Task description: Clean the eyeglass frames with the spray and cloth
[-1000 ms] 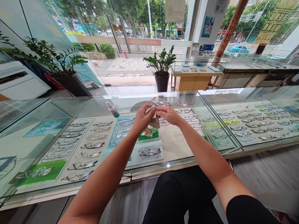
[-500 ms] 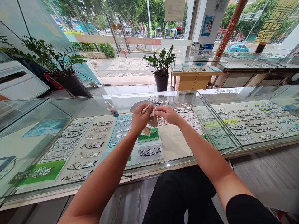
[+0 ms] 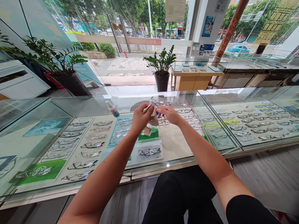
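Note:
A beige cleaning cloth hangs in folds from my left hand, whose thumb and fingers are pinched on it above the glass counter. Close against the cloth's right side, my right hand has its fingers bent together, pointing left. A small purple-blue glint, like a coated lens, shows beneath those fingertips; what they grip is mostly hidden. Just beyond my hands, thin-rimmed eyeglasses are partly visible. To the left, a small spray bottle with a clear cap and blue base stands on the counter glass.
The glass display counter holds rows of eyeglass frames under its top. A second case adjoins on the right. Potted plants stand beyond the counter, before the glass doors. A wooden display table is behind on the right.
My right hand's fingers have shifted slightly and the purple glint now shows below them. My left hand keeps its pinch on the cloth, nearly in place.

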A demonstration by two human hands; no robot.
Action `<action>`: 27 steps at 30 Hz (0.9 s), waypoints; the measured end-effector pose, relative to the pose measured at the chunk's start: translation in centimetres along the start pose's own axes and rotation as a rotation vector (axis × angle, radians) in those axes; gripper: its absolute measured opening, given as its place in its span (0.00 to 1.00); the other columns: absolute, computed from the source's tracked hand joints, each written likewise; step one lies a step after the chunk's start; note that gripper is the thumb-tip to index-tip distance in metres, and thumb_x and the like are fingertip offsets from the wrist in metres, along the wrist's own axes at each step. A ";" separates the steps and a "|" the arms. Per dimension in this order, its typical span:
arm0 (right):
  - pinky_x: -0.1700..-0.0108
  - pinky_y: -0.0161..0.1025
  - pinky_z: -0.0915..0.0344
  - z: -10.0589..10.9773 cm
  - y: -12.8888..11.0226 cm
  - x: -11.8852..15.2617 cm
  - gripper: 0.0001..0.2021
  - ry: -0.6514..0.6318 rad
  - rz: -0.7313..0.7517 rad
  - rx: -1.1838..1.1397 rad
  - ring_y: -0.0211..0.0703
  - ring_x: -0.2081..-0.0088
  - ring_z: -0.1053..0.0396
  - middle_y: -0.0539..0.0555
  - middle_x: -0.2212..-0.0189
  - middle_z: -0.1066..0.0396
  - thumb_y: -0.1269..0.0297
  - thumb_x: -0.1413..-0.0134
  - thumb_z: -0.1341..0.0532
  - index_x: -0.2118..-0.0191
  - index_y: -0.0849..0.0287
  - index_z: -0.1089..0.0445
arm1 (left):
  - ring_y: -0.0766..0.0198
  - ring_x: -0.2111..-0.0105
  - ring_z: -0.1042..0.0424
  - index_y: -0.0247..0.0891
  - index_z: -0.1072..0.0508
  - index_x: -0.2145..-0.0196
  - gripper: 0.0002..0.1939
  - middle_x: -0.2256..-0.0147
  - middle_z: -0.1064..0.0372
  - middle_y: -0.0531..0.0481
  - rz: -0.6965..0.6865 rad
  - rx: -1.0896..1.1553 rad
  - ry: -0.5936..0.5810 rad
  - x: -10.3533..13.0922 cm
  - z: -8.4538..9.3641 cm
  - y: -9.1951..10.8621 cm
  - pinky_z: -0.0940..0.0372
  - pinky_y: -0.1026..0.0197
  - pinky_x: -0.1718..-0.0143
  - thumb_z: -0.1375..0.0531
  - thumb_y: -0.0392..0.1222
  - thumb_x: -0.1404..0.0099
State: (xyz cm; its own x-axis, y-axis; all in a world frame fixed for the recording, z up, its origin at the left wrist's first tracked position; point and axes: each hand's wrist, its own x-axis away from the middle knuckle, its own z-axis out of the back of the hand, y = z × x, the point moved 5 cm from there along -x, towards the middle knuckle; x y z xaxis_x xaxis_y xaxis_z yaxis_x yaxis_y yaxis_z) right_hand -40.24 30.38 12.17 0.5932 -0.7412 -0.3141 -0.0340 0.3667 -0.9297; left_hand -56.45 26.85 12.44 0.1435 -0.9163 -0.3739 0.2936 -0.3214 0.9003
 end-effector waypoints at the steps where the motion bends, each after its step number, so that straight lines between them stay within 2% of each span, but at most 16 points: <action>1: 0.53 0.43 0.33 0.0 0.0 0.0 0.18 0.000 0.000 -0.006 0.45 0.62 0.34 0.52 0.70 0.30 0.50 0.33 0.41 0.71 0.56 0.30 | 0.61 0.72 0.36 0.41 0.25 0.68 0.22 0.73 0.32 0.52 0.006 -0.002 -0.007 0.0 0.0 -0.1 0.40 0.60 0.71 0.31 0.63 0.35; 8: 0.51 0.44 0.31 -0.1 0.0 0.0 0.16 -0.028 -0.014 -0.064 0.46 0.61 0.31 0.54 0.67 0.25 0.53 0.34 0.41 0.68 0.57 0.26 | 0.63 0.72 0.37 0.41 0.25 0.67 0.22 0.73 0.32 0.53 0.027 0.006 -0.004 -0.1 0.0 -0.8 0.42 0.61 0.71 0.30 0.64 0.37; 27: 0.51 0.44 0.33 -0.1 0.4 -0.1 0.15 -0.071 -0.039 -0.086 0.45 0.61 0.29 0.54 0.66 0.24 0.57 0.32 0.40 0.67 0.58 0.24 | 0.64 0.74 0.38 0.41 0.25 0.68 0.22 0.74 0.34 0.54 0.051 0.022 -0.001 0.0 0.0 -0.7 0.43 0.62 0.73 0.30 0.63 0.37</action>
State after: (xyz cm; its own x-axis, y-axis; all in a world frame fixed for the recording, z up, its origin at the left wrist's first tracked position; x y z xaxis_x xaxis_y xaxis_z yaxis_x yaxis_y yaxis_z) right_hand -40.38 30.51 11.80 0.6506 -0.7114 -0.2655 -0.0770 0.2861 -0.9551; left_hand -56.68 27.08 11.82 0.1565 -0.9319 -0.3273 0.2653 -0.2796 0.9228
